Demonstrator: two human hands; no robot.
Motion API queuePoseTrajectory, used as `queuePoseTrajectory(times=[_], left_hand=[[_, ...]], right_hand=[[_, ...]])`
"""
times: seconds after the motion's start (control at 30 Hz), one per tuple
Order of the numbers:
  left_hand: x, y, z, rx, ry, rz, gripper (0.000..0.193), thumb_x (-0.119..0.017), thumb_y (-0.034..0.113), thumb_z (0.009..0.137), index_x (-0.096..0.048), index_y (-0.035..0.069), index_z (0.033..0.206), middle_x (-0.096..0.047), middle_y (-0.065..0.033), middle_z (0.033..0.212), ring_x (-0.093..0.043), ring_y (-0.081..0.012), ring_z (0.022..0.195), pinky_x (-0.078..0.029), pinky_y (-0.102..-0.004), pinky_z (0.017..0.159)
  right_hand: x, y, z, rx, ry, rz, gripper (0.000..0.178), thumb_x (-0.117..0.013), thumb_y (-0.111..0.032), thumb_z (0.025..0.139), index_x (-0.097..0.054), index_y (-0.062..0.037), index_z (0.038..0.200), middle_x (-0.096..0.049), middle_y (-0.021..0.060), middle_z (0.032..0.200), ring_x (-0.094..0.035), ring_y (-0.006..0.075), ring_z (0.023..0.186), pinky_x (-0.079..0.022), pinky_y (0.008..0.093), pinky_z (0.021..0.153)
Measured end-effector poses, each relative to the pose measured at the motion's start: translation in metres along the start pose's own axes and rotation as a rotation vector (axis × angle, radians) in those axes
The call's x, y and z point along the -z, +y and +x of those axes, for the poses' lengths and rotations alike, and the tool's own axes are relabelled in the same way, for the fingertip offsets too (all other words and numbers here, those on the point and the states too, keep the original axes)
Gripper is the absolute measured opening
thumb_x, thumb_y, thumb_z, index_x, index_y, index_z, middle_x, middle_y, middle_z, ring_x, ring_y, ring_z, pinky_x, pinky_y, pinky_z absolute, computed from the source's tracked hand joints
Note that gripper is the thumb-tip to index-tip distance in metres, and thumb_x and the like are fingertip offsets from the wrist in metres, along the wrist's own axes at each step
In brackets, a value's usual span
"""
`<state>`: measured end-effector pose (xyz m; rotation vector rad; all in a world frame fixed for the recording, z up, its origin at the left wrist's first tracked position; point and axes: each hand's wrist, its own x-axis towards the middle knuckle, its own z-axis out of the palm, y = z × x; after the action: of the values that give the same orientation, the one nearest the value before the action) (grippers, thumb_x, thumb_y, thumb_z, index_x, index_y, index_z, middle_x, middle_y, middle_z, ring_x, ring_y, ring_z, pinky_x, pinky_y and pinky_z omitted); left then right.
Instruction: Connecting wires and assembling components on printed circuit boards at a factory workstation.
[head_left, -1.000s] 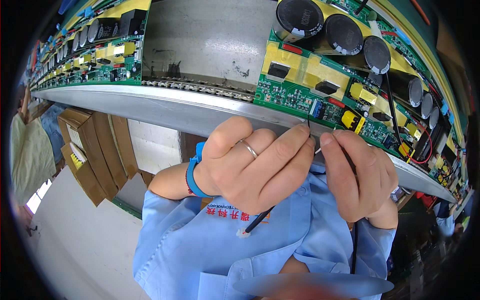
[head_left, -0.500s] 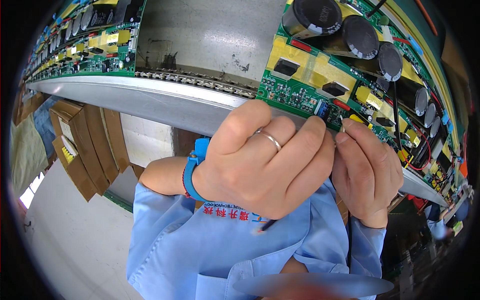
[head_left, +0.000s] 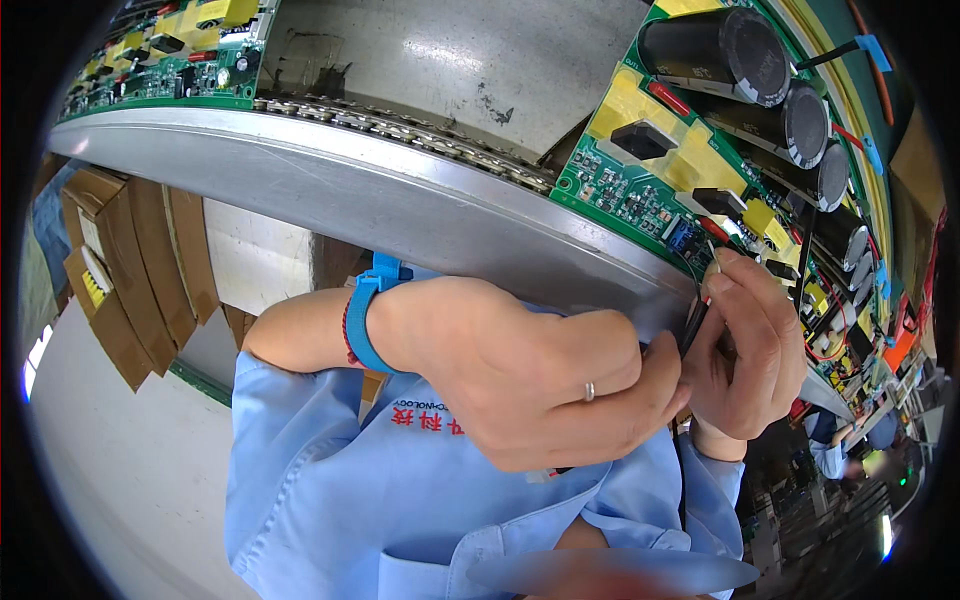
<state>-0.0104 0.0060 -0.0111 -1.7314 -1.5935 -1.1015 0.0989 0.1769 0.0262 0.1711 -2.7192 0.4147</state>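
Observation:
My left hand [head_left: 540, 375], with a blue strap on its wrist and a ring, is closed in front of the metal rail. Its fingertips pinch a thin black cable [head_left: 695, 325]. Beside it my right hand [head_left: 752, 345] is closed, thumb and forefinger pinching a thin pale-tipped wire [head_left: 712, 262] at the board's near edge. Both hands are close to a small blue connector [head_left: 684, 238] on the green circuit board [head_left: 610, 190]. The far ends of the wires are partly hidden by my fingers.
Large black capacitors [head_left: 715, 55] stand on the board, among yellow-taped parts. A metal rail [head_left: 400, 205] with a chain [head_left: 400, 130] runs along the near side. Another green board [head_left: 190, 85] lies at the far left, and cardboard [head_left: 150, 270] leans below the rail.
My left hand has turned and lowered away from the board's edge, exposing the black cable. My right hand stays pinched near the connector. The view has shifted, with the boards displaced in it.

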Motion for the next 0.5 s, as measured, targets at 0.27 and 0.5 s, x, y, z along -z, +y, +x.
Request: queuePoseTrajectory(times=[0.27, 0.5], left_hand=[[0.000, -0.001, 0.010, 0.143, -0.038, -0.066, 0.014, -0.067, 0.017, 0.066, -0.070, 0.017, 0.080, -0.073, 0.0025, 0.094, -0.047, -0.0100, 0.057, -0.032, -0.0289, 0.070], [-0.004, -0.002, 0.015, 0.195, -0.028, -0.085, 0.014, -0.072, 0.010, 0.068, -0.066, 0.012, 0.082, -0.073, -0.0016, 0.092, -0.053, -0.0106, 0.060, -0.034, -0.0280, 0.070]], right_hand=[[0.013, -0.009, 0.014, -0.047, -0.103, -0.060, 0.036, -0.071, 0.008, 0.072, -0.066, 0.0045, 0.108, -0.069, 0.0176, 0.096, -0.068, 0.0278, 0.077, -0.056, 0.0316, 0.061], [0.077, -0.016, 0.001, -0.156, -0.307, -0.501, 0.029, -0.066, 0.007, 0.072, -0.069, 0.0046, 0.101, -0.064, 0.0154, 0.094, -0.063, 0.0258, 0.071, -0.050, 0.0330, 0.055]])
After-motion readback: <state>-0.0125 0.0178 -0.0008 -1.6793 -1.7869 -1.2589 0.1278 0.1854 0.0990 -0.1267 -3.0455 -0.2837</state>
